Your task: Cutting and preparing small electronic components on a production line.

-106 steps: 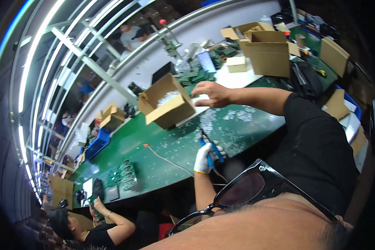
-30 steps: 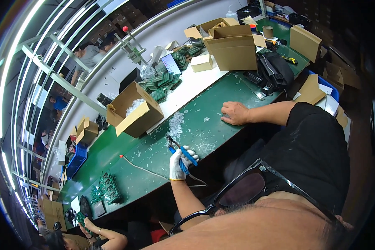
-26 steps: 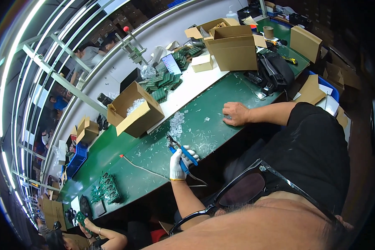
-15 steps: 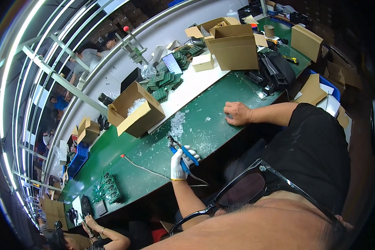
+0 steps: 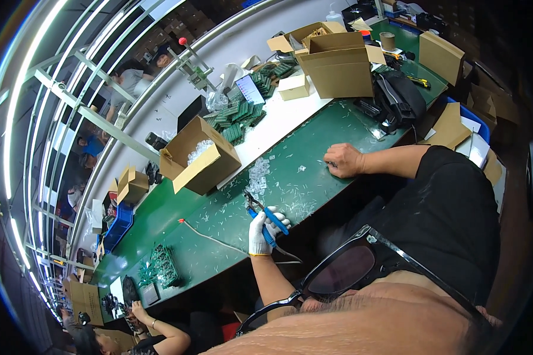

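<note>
My left hand [image 5: 260, 234], in a white knitted glove, grips a pair of blue-handled nippers [image 5: 269, 227]. Their handles stand spread apart, and the metal jaws point toward a pile of small clear plastic pieces [image 5: 259, 173] on the green bench. To the right, my right hand [image 5: 344, 160] is bare and rests close above the bench near its front edge. Its fingers are curled and pressed together; what lies within them, if anything, is too small to make out. Slim clear offcuts [image 5: 299, 207] are scattered over the bench around both hands. One loose clear piece [image 5: 302, 168] lies between the hands.
An open carton [image 5: 202, 163] with clear parts stands behind the pile. Green circuit boards [image 5: 237, 118] are heaped beyond it beside a phone [image 5: 250, 90]. A grey cable [image 5: 212, 238] crosses the bench on the left, near a green bundle [image 5: 163, 266]. A black bag [image 5: 400, 97] sits far right.
The whole view has shifted slightly, so the scene sits a little further right. Both hands keep nearly the same place and grip.
</note>
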Demonstrator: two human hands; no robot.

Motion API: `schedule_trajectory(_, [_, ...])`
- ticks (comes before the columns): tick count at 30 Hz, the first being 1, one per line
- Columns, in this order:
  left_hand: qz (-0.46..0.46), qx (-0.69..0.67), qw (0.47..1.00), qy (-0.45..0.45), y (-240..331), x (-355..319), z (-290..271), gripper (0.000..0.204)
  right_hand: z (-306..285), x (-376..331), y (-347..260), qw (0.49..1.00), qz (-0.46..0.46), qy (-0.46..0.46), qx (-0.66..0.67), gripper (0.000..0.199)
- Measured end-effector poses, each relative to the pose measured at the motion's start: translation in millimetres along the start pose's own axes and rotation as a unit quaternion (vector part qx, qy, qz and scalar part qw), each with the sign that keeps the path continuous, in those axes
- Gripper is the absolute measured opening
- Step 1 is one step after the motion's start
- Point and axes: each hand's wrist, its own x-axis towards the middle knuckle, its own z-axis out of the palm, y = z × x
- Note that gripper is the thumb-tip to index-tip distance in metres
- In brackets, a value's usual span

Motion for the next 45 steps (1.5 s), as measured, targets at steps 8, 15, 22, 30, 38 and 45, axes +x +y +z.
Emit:
schedule_trajectory(8, [0.004, 0.005, 1.000, 0.015, -0.4, -3.7, 5.5, 0.044, 4.8, 4.1, 5.2, 1.000, -0.001, 0.006, 0.030, 0.008])
schedule_trajectory(15, [-0.008, -0.020, 1.000, -0.005, -0.8, -0.8, -2.2, 0.044, 15.9, 26.6, 22.5, 0.996, 0.078, 0.014, 0.050, 0.011])
schedule_trajectory(22, [0.000, 0.003, 1.000, 0.011, 2.1, -4.0, 13.3, 0.044, 28.2, 71.4, 63.2, 0.866, 0.370, 0.086, 0.325, 0.013])
schedule_trajectory(30, [-0.004, 0.003, 1.000, 0.006, 4.3, -1.1, 0.2, 0.045, 17.9, 176.5, 32.5, 0.683, 0.394, 0.114, 0.604, 0.005])
schedule_trajectory(38, [-0.022, 0.025, 0.999, -0.017, 6.5, 3.5, -6.8, 0.050, 22.6, 330.6, -88.2, 0.964, -0.047, 0.143, 0.218, 0.013])
schedule_trajectory(45, [0.011, 0.035, 0.999, -0.015, -3.0, -4.4, -17.4, 0.064, 83.0, 449.6, -135.9, 0.986, -0.147, 0.082, 0.012, 0.029])
